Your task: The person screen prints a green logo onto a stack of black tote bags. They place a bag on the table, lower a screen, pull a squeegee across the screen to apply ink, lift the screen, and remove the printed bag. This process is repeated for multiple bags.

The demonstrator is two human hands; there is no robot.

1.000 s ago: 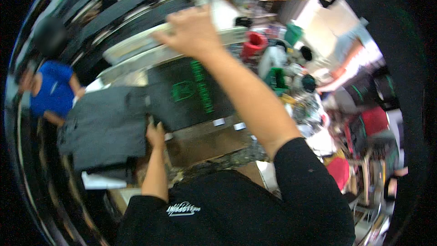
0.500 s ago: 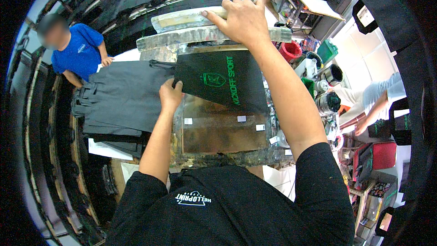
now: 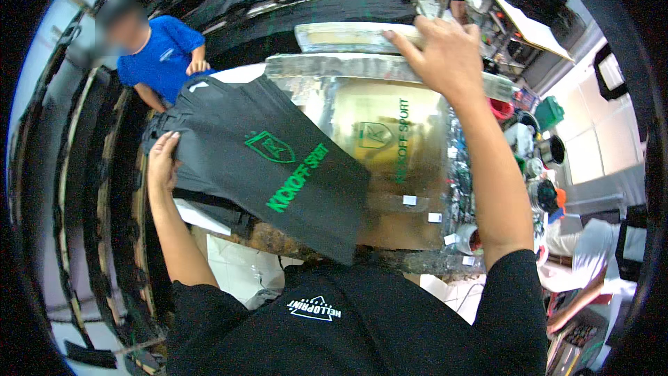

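My left hand (image 3: pixel 164 160), at the left, is closed on the top edge of a black drawstring bag (image 3: pixel 313 153). The bag slants across toward me, bearing a green crest and lettering. It partly covers a brown printing board (image 3: pixel 396 233), where the same design (image 3: pixel 402 132) shows on a yellowish area. My right hand (image 3: pixel 447 59) reaches over the worn bar of a screen frame (image 3: pixel 334 65) at the board's far side. Its fingers curl over the right end of a pale squeegee (image 3: pixel 334 38); that grip is partly hidden.
A person in a blue shirt (image 3: pixel 163 52) stands at the far left, beside dark racks (image 3: pixel 115 188). Pots and cans (image 3: pixel 550 150) and a green container (image 3: pixel 550 113) crowd the right side. Another person's arm (image 3: pixel 581 299) shows at the lower right.
My left hand has drawn the printed bag off the board to the left, over the dark stack, uncovering the yellowish area. My right hand stays by the squeegee; the whole view has shifted.
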